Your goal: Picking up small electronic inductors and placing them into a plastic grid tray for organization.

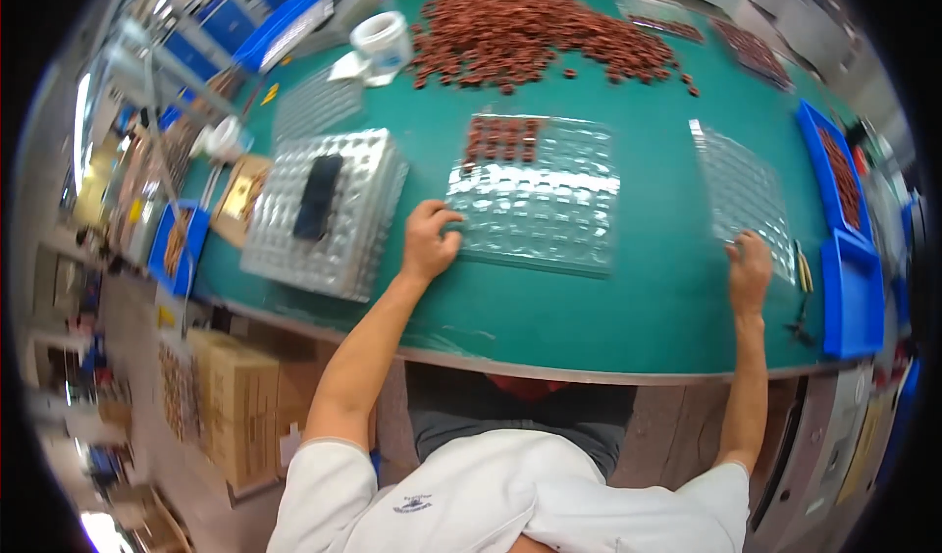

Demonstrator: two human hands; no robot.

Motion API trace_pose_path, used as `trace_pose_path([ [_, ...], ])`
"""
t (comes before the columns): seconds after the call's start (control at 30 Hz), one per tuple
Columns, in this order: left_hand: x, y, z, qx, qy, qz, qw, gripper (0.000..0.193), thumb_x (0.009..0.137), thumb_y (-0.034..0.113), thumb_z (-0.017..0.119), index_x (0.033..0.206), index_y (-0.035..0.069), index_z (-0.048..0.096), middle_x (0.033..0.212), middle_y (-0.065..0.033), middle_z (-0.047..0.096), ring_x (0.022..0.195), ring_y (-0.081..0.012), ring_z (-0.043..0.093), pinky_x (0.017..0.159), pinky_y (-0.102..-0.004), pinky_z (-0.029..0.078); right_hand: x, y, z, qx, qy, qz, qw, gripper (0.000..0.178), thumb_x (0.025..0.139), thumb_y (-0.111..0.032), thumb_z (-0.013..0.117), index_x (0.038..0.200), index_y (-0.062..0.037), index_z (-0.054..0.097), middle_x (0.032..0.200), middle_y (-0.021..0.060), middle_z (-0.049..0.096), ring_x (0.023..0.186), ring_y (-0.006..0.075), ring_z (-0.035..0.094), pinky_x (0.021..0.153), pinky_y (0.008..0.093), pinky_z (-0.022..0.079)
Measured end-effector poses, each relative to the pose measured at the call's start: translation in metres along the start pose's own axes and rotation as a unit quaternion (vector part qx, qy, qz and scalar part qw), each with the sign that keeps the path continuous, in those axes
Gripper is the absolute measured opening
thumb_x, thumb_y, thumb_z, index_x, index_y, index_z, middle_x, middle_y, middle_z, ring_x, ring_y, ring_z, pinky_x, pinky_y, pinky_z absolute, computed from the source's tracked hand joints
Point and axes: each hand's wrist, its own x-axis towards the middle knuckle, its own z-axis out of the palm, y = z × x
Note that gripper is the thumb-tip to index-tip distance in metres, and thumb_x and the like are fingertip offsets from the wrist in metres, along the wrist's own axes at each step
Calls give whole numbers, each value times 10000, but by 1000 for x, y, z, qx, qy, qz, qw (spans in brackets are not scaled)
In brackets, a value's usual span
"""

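Observation:
A clear plastic tray (538, 210) with rows of round pockets lies in the middle of the green table. Small reddish-brown pieces (500, 139) fill several pockets at its far left corner. My left hand (430, 243) is at this tray's left edge, its fingers curled and closed on the rim. Further right is a second clear pocketed tray (743, 195), in which I see no pieces. My right hand (751, 270) has its fingers bent and pinched together at that tray's near edge.
A large heap of reddish-brown pieces (520, 28) covers the far table. At left, a dark phone (318, 198) lies on a tall stack of clear trays (373, 210). A white tub (382, 41) stands behind. Blue bins (852, 293) and pliers (804, 266) are at right.

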Motion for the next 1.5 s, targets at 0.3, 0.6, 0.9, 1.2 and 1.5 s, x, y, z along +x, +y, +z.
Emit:
trace_pose_path([
  [0.3,-24,-1,-6,-59,-81,29,995,221,772,152,656,984,106,698,1012,-88,666,994,-265,613,901,-387,444,-13,-37,-13,-102,-220,112,964,219,827,-259,696,952,-98,614,1059,95,605,1024,305,565,874,392,434],
  [0.6,45,-58,50,97,-115,-45,988,604,788,354,686,1289,50,539,1383,-176,468,1313,-349,404,1071,-485,296,136,-97,82,127,-182,55,973,339,826,-254,690,1069,-20,652,1096,167,645,1039,331,605,909,410,472],
  [0.9,74,-84,71,2,-85,-38,996,523,725,201,713,1211,60,584,1290,-136,547,1228,-314,498,1033,-447,350,322,-134,365,176,-234,122,948,582,789,-299,704,1240,31,541,1211,260,587,1142,383,567,941,445,474],
  [1.2,91,-91,83,17,-107,-93,990,493,701,135,712,1169,33,597,1231,-137,591,1220,-326,518,1037,-450,353,363,-96,441,-103,55,-143,983,176,774,-267,611,865,-116,612,917,125,568,865,264,557,764,398,435],
  [1.5,114,-67,115,6,-120,-88,989,483,701,136,707,1161,29,605,1241,-133,597,1222,-334,523,1034,-448,356,391,7,410,-55,-203,4,978,541,861,-422,534,1354,-209,471,1393,99,439,1250,382,439,979,614,390],
])
